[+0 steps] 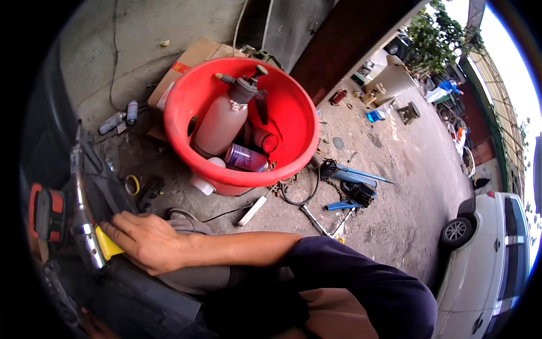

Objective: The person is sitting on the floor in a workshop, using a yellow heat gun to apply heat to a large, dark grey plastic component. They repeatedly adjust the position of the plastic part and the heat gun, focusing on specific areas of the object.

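Observation:
My right hand point(149, 243) reaches in from the right, its fingers closed round a yellow handle-like piece point(108, 243). That piece meets a shiny chrome cylinder point(90, 246), from which a worn metal rod point(79, 181) runs upward; the exact kind of tool is unclear. Beneath lies a dark plastic car part point(141, 299). Dim fingers of my left hand point(95, 323) show at the lower left, too shadowed to tell what they touch. Beside the chrome part is a red and black object point(48, 214), perhaps a power tool.
A red tub point(183, 150) holds a pump sprayer point(223, 121) and spray cans point(247, 158). Yellow tape point(131, 185) and two cans point(131, 113) lie left of it. A blue floor jack point(353, 183) and a wrench point(315, 220) rest on the concrete. A white van point(480, 271) stands at right.

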`<state>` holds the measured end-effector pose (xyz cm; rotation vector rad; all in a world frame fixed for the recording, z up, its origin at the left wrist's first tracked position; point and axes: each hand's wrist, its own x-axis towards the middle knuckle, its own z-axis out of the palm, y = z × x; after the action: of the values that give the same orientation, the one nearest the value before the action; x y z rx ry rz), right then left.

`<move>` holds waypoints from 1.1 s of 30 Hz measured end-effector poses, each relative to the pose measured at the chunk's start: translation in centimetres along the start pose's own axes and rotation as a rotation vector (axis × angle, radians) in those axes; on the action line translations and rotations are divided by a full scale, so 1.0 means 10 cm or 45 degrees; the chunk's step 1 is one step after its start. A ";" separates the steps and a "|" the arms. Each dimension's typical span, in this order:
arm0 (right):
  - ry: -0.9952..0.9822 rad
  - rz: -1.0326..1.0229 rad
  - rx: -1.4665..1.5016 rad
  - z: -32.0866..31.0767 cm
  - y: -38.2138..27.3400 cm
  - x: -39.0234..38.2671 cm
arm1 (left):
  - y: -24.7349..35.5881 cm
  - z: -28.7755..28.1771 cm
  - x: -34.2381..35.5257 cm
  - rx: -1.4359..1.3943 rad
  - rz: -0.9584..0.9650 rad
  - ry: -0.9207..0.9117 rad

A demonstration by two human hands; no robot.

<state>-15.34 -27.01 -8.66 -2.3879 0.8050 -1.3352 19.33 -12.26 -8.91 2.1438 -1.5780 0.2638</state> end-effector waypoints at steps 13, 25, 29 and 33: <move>-0.079 0.097 -0.246 0.25 -0.16 0.04 | 0.63 -0.01 0.05 -0.117 0.034 0.401; -0.233 0.158 -0.291 0.33 -0.15 0.10 | 0.63 0.06 -0.05 -0.145 0.042 0.421; -0.229 0.176 -0.309 0.36 -0.16 0.11 | 0.59 0.06 -0.05 -0.151 0.045 0.421; -0.221 0.178 -0.301 0.36 -0.17 0.12 | 0.59 0.07 -0.05 -0.146 0.049 0.434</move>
<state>-11.25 -26.45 -8.92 -2.5257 1.1085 -1.0127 13.53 -13.56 -8.19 1.8664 -1.4024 0.5091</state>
